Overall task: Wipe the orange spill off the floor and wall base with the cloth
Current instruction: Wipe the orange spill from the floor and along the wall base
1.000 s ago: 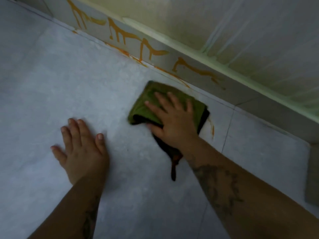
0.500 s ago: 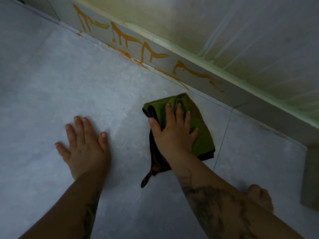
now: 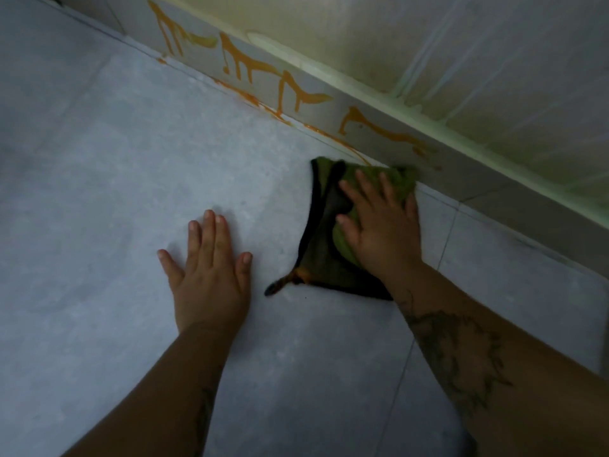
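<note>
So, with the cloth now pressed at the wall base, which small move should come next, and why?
Probably slide the cloth left along the floor seam with the right hand: an orange line runs there just ahead of it, and drips remain on the wall base above.

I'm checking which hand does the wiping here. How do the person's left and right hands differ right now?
The left hand lies flat on the bare grey tiled floor with nothing under it; the right hand presses on the folded green-and-dark cloth. The left hand sits away from the wall; the right hand is up by the orange-streaked wall base. Both are palm-down with fingers spread.
</note>
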